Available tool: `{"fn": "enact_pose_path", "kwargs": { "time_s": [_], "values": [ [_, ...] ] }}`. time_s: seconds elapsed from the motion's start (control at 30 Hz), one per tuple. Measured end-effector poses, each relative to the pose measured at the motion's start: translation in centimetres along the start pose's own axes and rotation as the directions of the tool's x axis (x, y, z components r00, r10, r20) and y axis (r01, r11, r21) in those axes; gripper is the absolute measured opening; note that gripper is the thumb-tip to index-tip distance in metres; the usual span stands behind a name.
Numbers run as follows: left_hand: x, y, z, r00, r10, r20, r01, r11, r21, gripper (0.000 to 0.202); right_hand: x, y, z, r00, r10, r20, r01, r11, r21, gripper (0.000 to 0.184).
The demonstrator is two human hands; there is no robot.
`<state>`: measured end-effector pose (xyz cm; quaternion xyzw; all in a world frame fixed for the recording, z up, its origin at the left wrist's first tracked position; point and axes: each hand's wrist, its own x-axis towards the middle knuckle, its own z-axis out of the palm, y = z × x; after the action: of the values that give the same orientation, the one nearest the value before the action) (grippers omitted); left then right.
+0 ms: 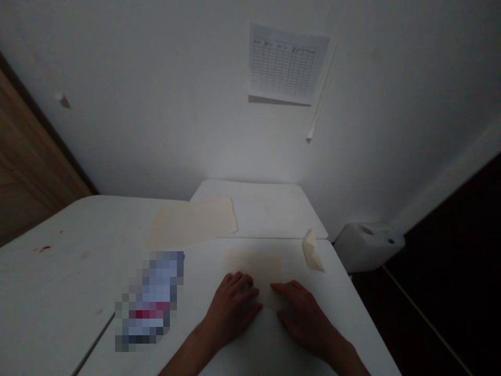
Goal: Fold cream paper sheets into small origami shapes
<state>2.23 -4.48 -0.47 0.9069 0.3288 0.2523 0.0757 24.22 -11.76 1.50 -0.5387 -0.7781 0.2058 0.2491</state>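
A cream sheet of paper (254, 261) lies flat on the white table in front of me, its near part between my hands. My left hand (236, 305) rests on its left side, with the fingers bent a little and the thumb apart from them. At the right side of the same sheet, my right hand (301, 309) has its index finger stretched out over the paper and its thumb spread away. Neither hand is closed around anything. Beyond my right hand stands a small folded paper piece (312, 253) with a pointed top.
A larger cream sheet (193, 223) lies farther back on the left, across the table joints. A pixelated item (154, 297) is left of my hands. The white table (47, 292) meets a wall holding a printed chart (285, 65). A white plastic container (368, 248) stands beyond the right edge.
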Motion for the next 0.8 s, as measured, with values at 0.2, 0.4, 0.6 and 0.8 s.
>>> {"fn": "enact_pose_path", "kwargs": {
  "time_s": [0.2, 0.4, 0.6, 0.8],
  "values": [
    [-0.2, -0.1, 0.3, 1.0, 0.006, -0.002, -0.006, 1.0, 0.009, 0.026, -0.2, 0.4, 0.8, 0.999, -0.032, -0.032, 0.032, 0.999, 0.019, 0.058],
    [-0.2, 0.1, 0.4, 1.0, 0.009, 0.015, -0.01, 0.998, 0.062, 0.015, -0.3, 0.9, 1.2, 0.998, -0.029, -0.056, 0.03, 0.999, 0.017, 0.059],
    [0.2, 0.3, -0.1, 0.999, -0.008, 0.046, 0.005, 0.999, 0.047, 0.007, 0.3, 0.8, 1.4, 0.994, -0.082, -0.078, 0.081, 0.997, -0.021, 0.055],
    [0.0, -0.5, -0.7, 1.0, -0.002, 0.023, 0.004, 0.994, -0.109, 0.024, 0.7, 0.9, 0.4, 0.976, -0.195, -0.095, 0.177, 0.968, -0.177, 0.034]
  ]
}}
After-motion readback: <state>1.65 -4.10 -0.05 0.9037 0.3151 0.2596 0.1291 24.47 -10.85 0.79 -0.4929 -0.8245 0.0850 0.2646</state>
